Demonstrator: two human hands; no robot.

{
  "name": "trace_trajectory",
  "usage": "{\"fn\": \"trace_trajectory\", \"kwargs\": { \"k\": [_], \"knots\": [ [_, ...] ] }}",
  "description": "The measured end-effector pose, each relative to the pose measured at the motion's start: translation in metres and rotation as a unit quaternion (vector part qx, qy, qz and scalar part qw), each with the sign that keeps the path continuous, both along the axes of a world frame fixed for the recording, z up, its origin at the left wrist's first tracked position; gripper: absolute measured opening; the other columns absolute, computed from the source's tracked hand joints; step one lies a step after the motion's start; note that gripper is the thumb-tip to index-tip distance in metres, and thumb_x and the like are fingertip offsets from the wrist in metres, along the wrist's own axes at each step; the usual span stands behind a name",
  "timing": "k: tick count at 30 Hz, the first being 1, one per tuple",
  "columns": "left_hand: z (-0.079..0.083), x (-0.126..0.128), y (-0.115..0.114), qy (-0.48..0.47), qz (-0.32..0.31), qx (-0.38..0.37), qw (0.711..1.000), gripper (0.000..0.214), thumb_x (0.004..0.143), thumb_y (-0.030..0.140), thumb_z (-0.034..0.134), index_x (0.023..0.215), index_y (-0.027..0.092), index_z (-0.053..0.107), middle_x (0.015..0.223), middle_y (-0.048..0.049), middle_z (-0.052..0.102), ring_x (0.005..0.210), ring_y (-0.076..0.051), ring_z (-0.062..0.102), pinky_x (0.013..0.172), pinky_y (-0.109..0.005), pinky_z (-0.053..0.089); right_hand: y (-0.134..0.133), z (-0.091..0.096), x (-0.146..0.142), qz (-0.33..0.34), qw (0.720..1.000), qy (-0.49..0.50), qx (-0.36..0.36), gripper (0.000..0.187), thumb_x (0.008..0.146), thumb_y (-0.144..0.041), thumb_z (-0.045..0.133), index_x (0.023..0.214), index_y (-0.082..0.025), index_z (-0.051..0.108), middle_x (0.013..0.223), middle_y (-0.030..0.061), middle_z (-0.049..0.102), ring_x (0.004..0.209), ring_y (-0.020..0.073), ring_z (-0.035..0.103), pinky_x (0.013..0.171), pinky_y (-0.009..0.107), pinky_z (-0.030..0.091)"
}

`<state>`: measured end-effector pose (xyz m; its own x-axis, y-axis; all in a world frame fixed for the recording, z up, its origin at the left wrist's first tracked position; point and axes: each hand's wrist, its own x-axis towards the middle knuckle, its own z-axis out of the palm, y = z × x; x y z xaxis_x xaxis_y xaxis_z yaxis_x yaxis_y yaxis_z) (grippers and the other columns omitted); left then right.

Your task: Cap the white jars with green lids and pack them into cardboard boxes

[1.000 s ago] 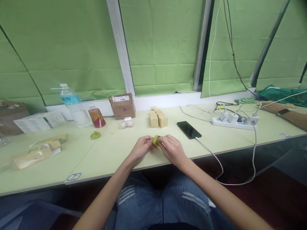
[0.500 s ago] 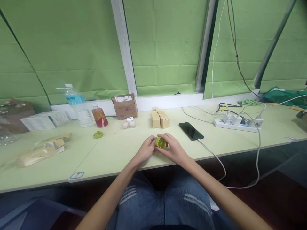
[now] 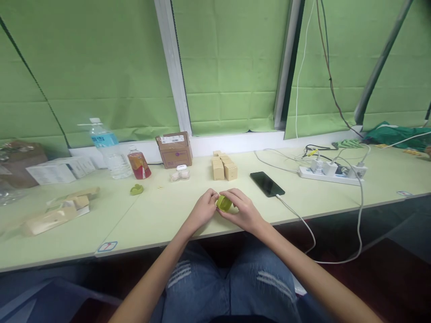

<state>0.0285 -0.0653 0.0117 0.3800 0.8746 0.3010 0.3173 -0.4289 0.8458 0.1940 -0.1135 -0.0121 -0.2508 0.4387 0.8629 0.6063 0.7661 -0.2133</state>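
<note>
Between my hands, over the table's front edge, is a small olive-green hollow piece (image 3: 224,203), rounded like a little cup; its exact kind does not show. My right hand (image 3: 245,210) curls round its right side, with fingers above and thumb below. From the left, my left hand (image 3: 203,207) is closed with its fingertips at the piece's left edge, and the fingers partly hide one another. Another olive-green piece (image 3: 136,189), with a lobed outline, lies apart on the table to the left.
Small tan boxes (image 3: 224,169) stand in rows beyond my hands. A phone (image 3: 267,184) with a white cable lies to their right, near a power strip (image 3: 329,176). Behind are a carton (image 3: 175,154), a red-labelled bottle (image 3: 139,165) and a water bottle (image 3: 109,150). Torn packaging (image 3: 62,215) lies left.
The green piece has turned slightly between my fingers, and less of its inside shows. My left fingers have shifted a little at its edge.
</note>
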Motion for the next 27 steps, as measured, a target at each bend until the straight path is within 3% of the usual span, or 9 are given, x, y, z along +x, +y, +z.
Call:
{"fn": "trace_trajectory", "kwargs": {
  "k": [3, 6, 10, 12, 14, 16, 21, 24, 27],
  "knots": [
    [0.003, -0.005, 0.004, 0.014, -0.024, 0.003, 1.000, 0.026, 0.088, 0.038, 0.056, 0.070, 0.020, 0.055, 0.071, -0.0011, 0.058, 0.070, -0.019, 0.051, 0.067, -0.029, 0.038, 0.000, -0.001, -0.002, -0.031, 0.998, 0.002, -0.048, 0.029, 0.092, -0.024, 0.065, 0.120, -0.020, 0.058, 0.106, 0.0106, 0.067, 0.098, 0.0245, 0.065, 0.084, 0.038, 0.056],
    [0.012, -0.025, 0.017, 0.054, -0.021, -0.017, 0.998, 0.037, 0.088, 0.052, 0.056, 0.074, 0.018, 0.063, 0.072, -0.0045, 0.065, 0.067, -0.020, 0.056, 0.064, -0.030, 0.040, 0.004, -0.002, -0.003, -0.097, 0.984, 0.049, -0.144, 0.029, 0.088, -0.026, 0.065, 0.114, -0.020, 0.055, 0.097, 0.0074, 0.067, 0.082, 0.0230, 0.065, 0.071, 0.035, 0.053],
    [0.029, -0.072, 0.058, 0.142, 0.165, 0.066, 0.974, 0.038, 0.090, 0.052, 0.054, 0.083, 0.017, 0.068, 0.087, -0.0112, 0.073, 0.081, -0.026, 0.066, 0.071, -0.032, 0.044, 0.009, 0.000, 0.003, -0.112, 0.940, 0.151, -0.285, 0.025, 0.083, -0.028, 0.064, 0.105, -0.023, 0.052, 0.069, -0.0031, 0.061, 0.061, 0.0194, 0.059, 0.056, 0.029, 0.044],
    [0.036, -0.094, 0.086, 0.233, 0.264, 0.093, 0.931, 0.033, 0.090, 0.046, 0.056, 0.095, 0.016, 0.069, 0.098, -0.0128, 0.075, 0.091, -0.029, 0.067, 0.079, -0.034, 0.046, 0.011, 0.003, 0.006, -0.070, 0.920, 0.196, -0.333, 0.025, 0.084, -0.036, 0.066, 0.102, -0.024, 0.055, 0.071, -0.0029, 0.063, 0.064, 0.0191, 0.060, 0.059, 0.029, 0.045],
    [0.040, -0.107, 0.112, 0.334, 0.307, 0.123, 0.883, 0.036, 0.091, 0.038, 0.054, 0.115, 0.013, 0.066, 0.112, -0.0164, 0.073, 0.102, -0.031, 0.066, 0.086, -0.036, 0.048, 0.011, 0.005, 0.009, -0.033, 0.906, 0.234, -0.351, 0.030, 0.082, -0.046, 0.071, 0.100, -0.024, 0.059, 0.079, -0.0007, 0.066, 0.072, 0.0193, 0.061, 0.062, 0.029, 0.047],
    [0.040, -0.111, 0.134, 0.395, 0.292, 0.168, 0.855, 0.044, 0.093, 0.036, 0.051, 0.128, 0.011, 0.060, 0.125, -0.0202, 0.067, 0.115, -0.033, 0.062, 0.094, -0.039, 0.047, 0.012, 0.006, 0.010, -0.010, 0.894, 0.273, -0.355, 0.038, 0.079, -0.055, 0.075, 0.096, -0.024, 0.061, 0.082, 0.0005, 0.066, 0.073, 0.0184, 0.060, 0.062, 0.028, 0.047],
    [0.036, -0.093, 0.169, 0.456, 0.210, 0.201, 0.841, 0.044, 0.091, 0.034, 0.057, 0.133, 0.020, 0.060, 0.139, -0.0179, 0.060, 0.131, -0.038, 0.048, 0.106, -0.052, 0.038, 0.014, 0.006, 0.009, 0.052, 0.837, 0.380, -0.391, 0.049, 0.084, -0.071, 0.062, 0.093, -0.023, 0.055, 0.072, -0.0029, 0.058, 0.054, 0.0118, 0.050, 0.052, 0.026, 0.040],
    [0.038, -0.086, 0.177, 0.487, 0.181, 0.199, 0.831, 0.039, 0.090, 0.029, 0.056, 0.128, 0.018, 0.062, 0.132, -0.0201, 0.064, 0.127, -0.041, 0.050, 0.104, -0.061, 0.035, 0.017, 0.005, 0.009, 0.088, 0.811, 0.409, -0.409, 0.053, 0.085, -0.075, 0.057, 0.092, -0.023, 0.051, 0.073, -0.0031, 0.059, 0.052, 0.0104, 0.050, 0.049, 0.024, 0.037],
    [0.040, -0.085, 0.168, 0.506, 0.146, 0.212, 0.823, 0.035, 0.092, 0.030, 0.053, 0.123, 0.020, 0.064, 0.129, -0.0195, 0.065, 0.123, -0.039, 0.052, 0.103, -0.059, 0.035, 0.019, 0.005, 0.007, 0.101, 0.805, 0.411, -0.415, 0.053, 0.085, -0.074, 0.058, 0.094, -0.023, 0.051, 0.074, -0.0032, 0.060, 0.051, 0.0095, 0.050, 0.049, 0.023, 0.035]
  ]
}}
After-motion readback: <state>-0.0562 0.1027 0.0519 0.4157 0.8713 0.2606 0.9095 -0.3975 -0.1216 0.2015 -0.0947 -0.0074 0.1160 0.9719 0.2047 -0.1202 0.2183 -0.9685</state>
